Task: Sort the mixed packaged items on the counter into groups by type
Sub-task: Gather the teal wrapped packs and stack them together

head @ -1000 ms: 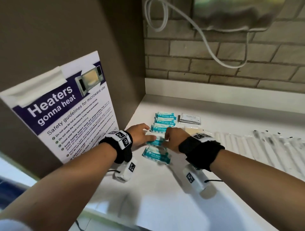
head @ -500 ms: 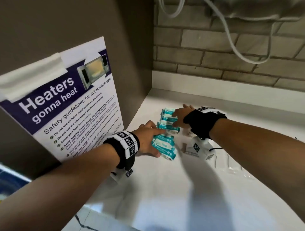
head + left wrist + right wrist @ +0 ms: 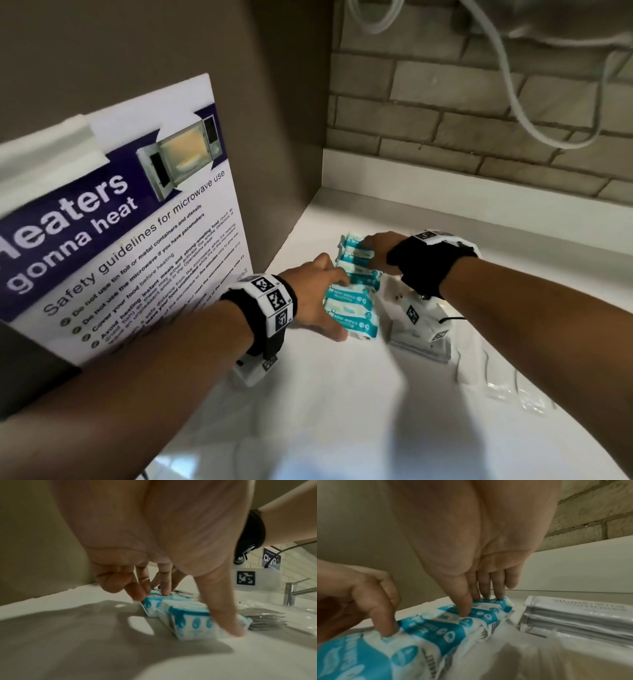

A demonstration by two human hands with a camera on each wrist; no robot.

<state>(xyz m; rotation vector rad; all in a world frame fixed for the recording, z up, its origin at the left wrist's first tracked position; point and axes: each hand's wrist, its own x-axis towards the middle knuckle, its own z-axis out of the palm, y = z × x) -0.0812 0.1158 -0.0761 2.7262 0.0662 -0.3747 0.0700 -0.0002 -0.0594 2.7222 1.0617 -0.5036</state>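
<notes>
In the head view, a row of teal-and-white wipe packets (image 3: 354,291) is seen lined up edge to edge on the white tabletop (image 3: 342,411), running from 6 toward 12 o'clock beside the side panel; this is judged to be one sorted group being squared up. The left hand (image 3: 317,296) is laid against the near packets from 9 o'clock, and the right hand (image 3: 378,251) is set on the far packets at 12 o'clock, so the row is pressed from both ends. In the left wrist view, the left fingers (image 3: 164,584) are spread and extended, tips pressed down on the packets with the thumb at the near end, nothing being clasped. In the right wrist view, the right fingers (image 3: 467,601) are likewise straight, pressing the packet tops flat, while a stack of grey shampoo sachets (image 3: 576,620) is kept just beside the row at 3 o'clock, apparently as a separate group.
</notes>
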